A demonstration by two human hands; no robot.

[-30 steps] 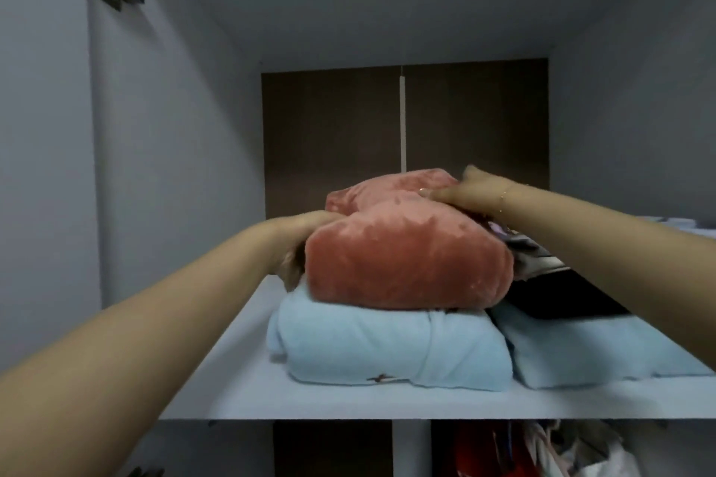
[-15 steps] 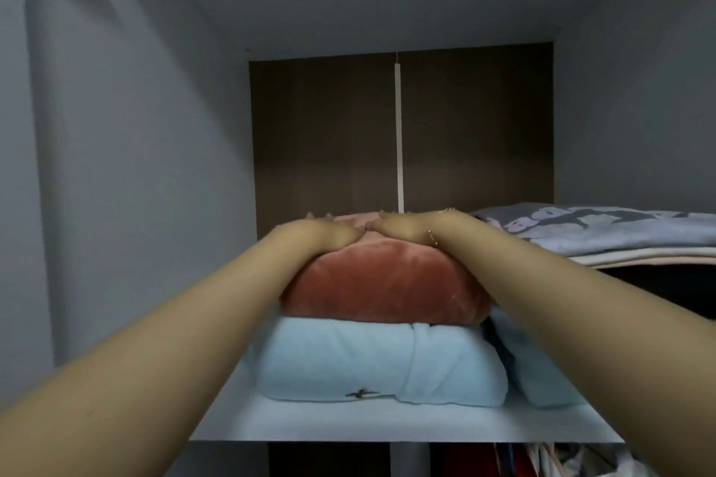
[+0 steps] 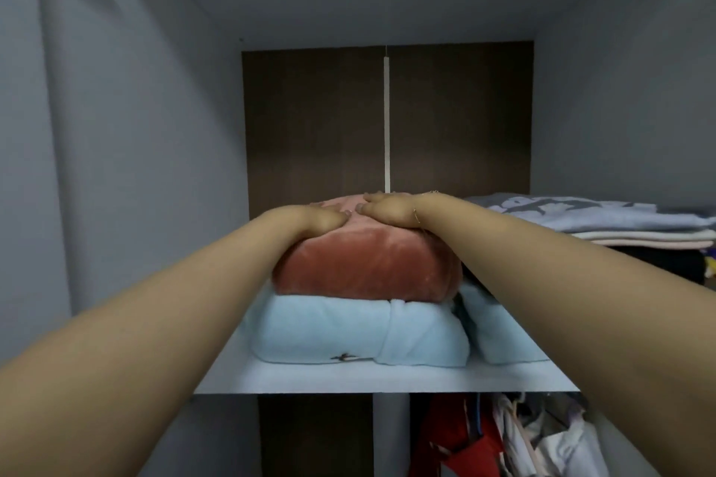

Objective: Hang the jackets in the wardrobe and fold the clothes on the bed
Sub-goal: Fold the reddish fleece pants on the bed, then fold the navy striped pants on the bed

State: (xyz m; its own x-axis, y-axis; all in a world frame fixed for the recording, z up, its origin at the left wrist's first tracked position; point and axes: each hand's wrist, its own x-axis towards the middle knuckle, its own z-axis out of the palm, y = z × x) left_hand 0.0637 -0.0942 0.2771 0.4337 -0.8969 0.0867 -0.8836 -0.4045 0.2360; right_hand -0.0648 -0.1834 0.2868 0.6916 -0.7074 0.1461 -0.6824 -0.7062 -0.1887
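A folded pink plush garment [image 3: 368, 267] lies on top of a folded light-blue garment [image 3: 356, 337] on the upper wardrobe shelf [image 3: 387, 383]. My left hand [image 3: 317, 219] presses down flat on the left of the pink garment's top. My right hand [image 3: 387, 207] presses flat on the top beside it, with a thin bracelet at the wrist. The fingertips of the two hands nearly meet. Neither hand grips the cloth.
A second light-blue fold [image 3: 499, 329] lies right of the stack, with a pile of folded grey, white and dark clothes [image 3: 604, 221] behind it. Clothes hang below the shelf [image 3: 503, 438]. The compartment has grey side walls and a brown back panel [image 3: 457, 120].
My hands moved from the sides of the pink garment to its top and now press it down. The view has come closer to the shelf.
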